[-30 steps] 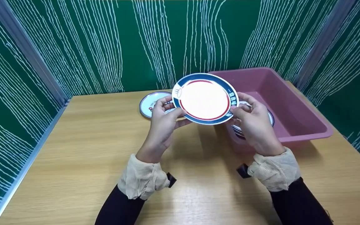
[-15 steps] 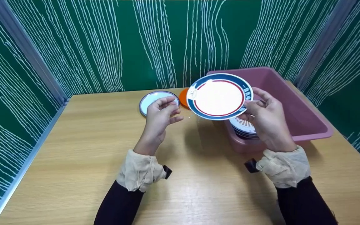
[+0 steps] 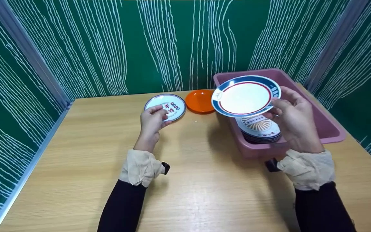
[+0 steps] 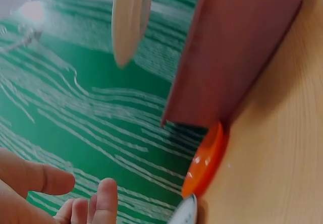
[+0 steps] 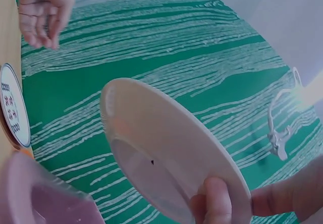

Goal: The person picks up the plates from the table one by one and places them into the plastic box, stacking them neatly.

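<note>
We noted right hand (image 3: 296, 120) pinching plate (image 3: 246, 97) by its rim, raised near tub (image 3: 256, 152); left hand (image 3: 151, 124), thumb and fingertips apart, hung near white dish (image 3: 175, 108), orange dish (image 3: 200, 101) beside

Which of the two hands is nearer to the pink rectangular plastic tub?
Right. The right hand is at the near side of the tub, holding a round blue-rimmed white plate; the left hand is off to the tub's left.
</note>
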{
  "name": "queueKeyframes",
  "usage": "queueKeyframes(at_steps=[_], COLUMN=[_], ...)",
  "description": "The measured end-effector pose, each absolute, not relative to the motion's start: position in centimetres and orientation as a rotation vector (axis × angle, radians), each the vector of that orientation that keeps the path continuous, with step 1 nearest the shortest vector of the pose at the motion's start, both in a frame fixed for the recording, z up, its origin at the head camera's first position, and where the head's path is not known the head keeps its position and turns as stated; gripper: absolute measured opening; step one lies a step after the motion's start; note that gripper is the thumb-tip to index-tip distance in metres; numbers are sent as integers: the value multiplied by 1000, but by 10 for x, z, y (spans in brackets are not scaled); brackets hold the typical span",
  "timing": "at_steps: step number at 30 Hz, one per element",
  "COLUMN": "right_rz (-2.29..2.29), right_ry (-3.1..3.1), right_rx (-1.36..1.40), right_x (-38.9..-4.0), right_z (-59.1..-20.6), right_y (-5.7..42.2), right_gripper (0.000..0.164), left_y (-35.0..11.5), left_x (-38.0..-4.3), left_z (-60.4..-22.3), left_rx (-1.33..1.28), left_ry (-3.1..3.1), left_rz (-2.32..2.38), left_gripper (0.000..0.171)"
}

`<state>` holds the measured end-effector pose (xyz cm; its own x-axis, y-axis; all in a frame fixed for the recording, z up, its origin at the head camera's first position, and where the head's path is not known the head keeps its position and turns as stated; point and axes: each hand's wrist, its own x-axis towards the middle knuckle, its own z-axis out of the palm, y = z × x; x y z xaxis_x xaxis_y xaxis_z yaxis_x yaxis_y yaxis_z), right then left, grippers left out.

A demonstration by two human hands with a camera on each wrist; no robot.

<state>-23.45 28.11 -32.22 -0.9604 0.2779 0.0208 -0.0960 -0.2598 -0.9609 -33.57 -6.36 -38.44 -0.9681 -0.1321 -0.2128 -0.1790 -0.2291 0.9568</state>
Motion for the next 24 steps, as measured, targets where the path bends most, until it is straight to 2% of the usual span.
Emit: queueKeyframes(at_steps=[7,16,24], right_rz=[2325,2311,2300], right_ry=[-1700,-1709,-1706], right_rx=[-302,-398,-447], right_x=[-237,-244,-251], right_z=[-324,-329,-338], right_y=[296,307,312], right_gripper=[57,59,53], left_y=[-78,-87,-86], left_x=[-356,-372,-385], left_z=[-403,-425,-432], left_rx=[-457,-535,-500], left_ry=[1911,1771,1819], left_rz=[2321,2375,2363], left_gripper=[38,38,53])
